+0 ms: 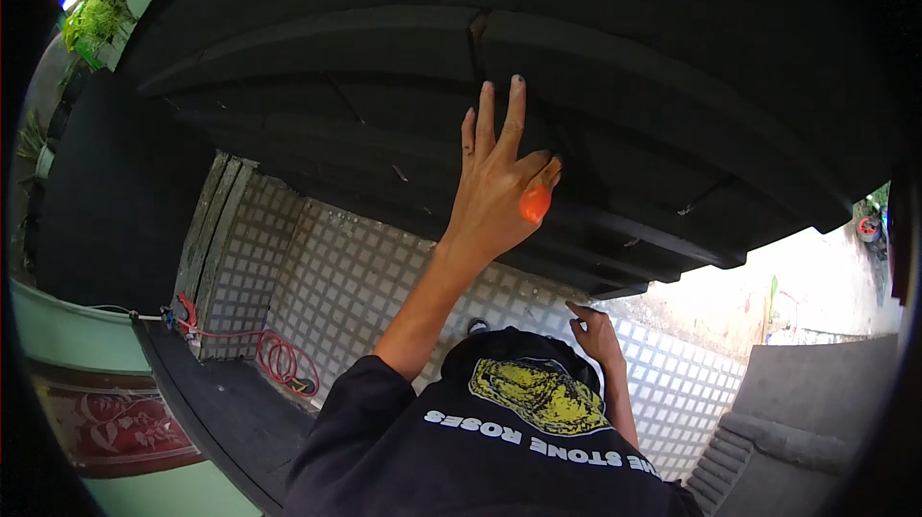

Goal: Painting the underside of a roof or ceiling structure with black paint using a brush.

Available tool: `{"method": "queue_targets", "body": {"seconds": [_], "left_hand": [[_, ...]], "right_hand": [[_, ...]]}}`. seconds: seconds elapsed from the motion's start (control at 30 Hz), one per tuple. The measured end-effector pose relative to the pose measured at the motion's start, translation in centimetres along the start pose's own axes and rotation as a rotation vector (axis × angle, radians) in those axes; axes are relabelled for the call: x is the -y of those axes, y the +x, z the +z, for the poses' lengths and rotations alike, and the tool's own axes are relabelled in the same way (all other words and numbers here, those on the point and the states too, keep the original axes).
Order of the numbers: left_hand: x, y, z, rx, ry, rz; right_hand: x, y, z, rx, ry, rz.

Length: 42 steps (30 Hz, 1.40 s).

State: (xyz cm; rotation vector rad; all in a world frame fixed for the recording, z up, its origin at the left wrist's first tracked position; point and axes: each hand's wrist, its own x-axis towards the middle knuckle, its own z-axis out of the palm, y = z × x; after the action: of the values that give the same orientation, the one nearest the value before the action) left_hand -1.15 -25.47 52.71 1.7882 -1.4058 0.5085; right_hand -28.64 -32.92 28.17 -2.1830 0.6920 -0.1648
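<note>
My left hand (495, 176) is raised over a broad dark ridged surface (384, 123) that looks like roofing. Its thumb and index finger pinch a small object with a rounded orange end (535, 204); the rest of that object is hidden by the fingers. The other fingers stretch up and apart, dark smudges on their tips. A narrow gap or seam (476, 37) runs through the dark surface just beyond them. Lower and to the right is my right hand (597, 335), near the dark surface's lower edge. Its index finger points out, the others bend, and no object shows in it.
A checkered tiled surface (355, 277) lies below the roofing. At left, a red hose (279, 359) is coiled beside a grey post (213, 229). Grey ridged tiles (807, 411) are at lower right, and green plants (98, 18) at upper left.
</note>
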Motion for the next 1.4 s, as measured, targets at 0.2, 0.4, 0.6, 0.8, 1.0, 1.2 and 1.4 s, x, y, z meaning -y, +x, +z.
{"method": "queue_targets", "body": {"seconds": [0.2, 0.4, 0.6, 0.8, 1.0, 1.2, 1.4], "left_hand": [[0.1, -0.6, -0.7, 0.100, 0.059, 0.036], [0.7, 0.3, -1.5, -0.119, -0.008, -0.010], [-0.2, -0.7, 1.0, 0.063, -0.015, -0.012], [0.2, -1.3, -0.3, -0.010, -0.003, 0.048], [1.0, 0.3, -1.1, -0.592, -0.272, -0.295], [-3.0, 1.0, 2.5, -0.560, -0.185, -0.103], [-2.4, 1.5, 3.2, -0.498, -0.425, 0.072]], "right_hand": [[0.0, 0.0, 0.2, 0.033, 0.011, 0.030], [-0.7, 0.0, 0.1, 0.017, -0.004, 0.019], [-1.1, 0.1, 0.0, -0.001, -0.011, 0.008], [-1.2, -0.1, -0.3, 0.067, 0.001, 0.110], [-0.9, -0.2, -0.5, 0.043, 0.021, 0.097], [-1.0, -0.3, -0.3, 0.030, 0.022, 0.099], [-0.7, -0.2, -0.6, 0.069, 0.036, 0.124]]}}
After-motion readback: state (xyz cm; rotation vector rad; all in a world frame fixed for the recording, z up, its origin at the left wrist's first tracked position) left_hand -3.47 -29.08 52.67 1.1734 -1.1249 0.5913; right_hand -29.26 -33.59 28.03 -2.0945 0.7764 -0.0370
